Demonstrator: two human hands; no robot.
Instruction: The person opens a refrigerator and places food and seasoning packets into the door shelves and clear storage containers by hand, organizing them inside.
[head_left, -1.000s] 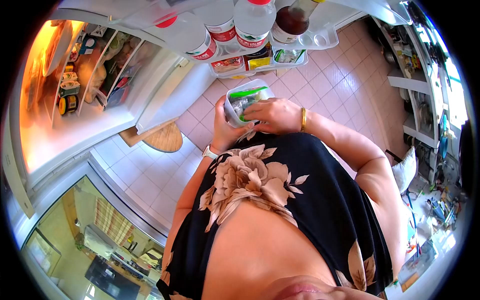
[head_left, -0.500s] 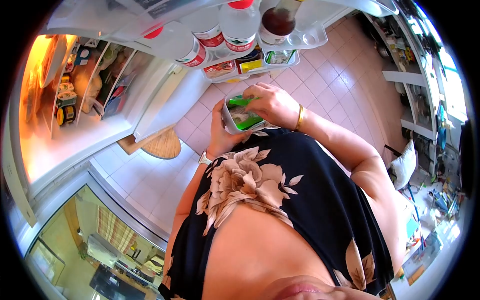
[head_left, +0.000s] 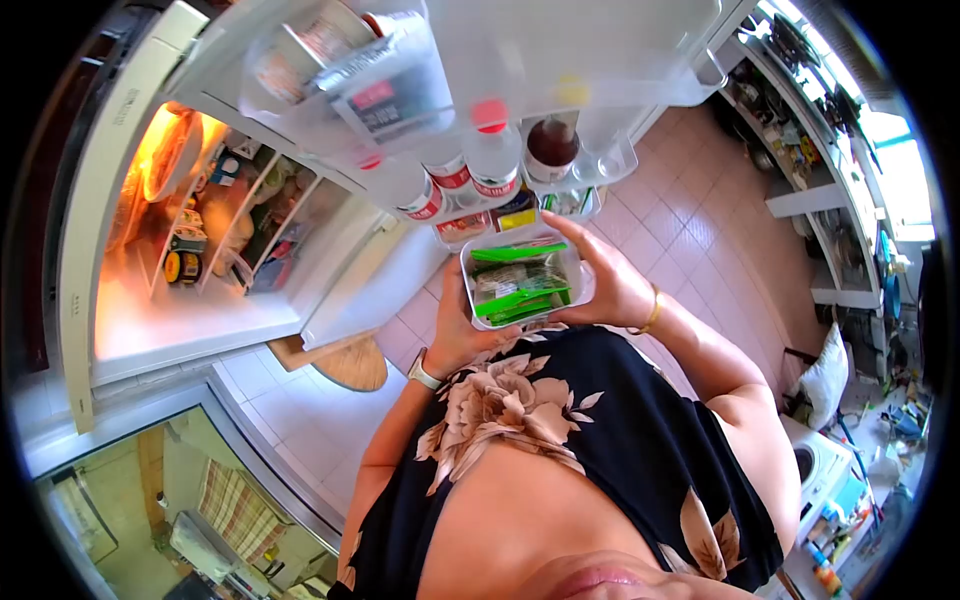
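A whitish plastic bin (head_left: 579,283) is held between my two hands, in front of my chest and just below the open fridge door. Inside lie several clear packets (head_left: 518,278) with bright green edges. My left hand (head_left: 460,325), with a white watch at the wrist, grips the bin's left side and lower corner. My right hand (head_left: 612,282), a gold bracelet on its wrist, is wrapped round the right side, its thumb and fingers spread along the rim. Some fingertips are hidden behind and under the bin.
Bottles with red caps (head_left: 492,160) and a dark sauce bottle (head_left: 552,150) stand in the fridge door rack above. To the left, the lit fridge compartment (head_left: 200,340) is open. A round wooden stool top (head_left: 352,366) sits below it. Shelves (head_left: 805,203) line the right.
My right hand has left the packets inside the bin and now grips its right side. The bin appears larger, more level and slightly lower in view. The view has shifted, showing more of the fridge door.
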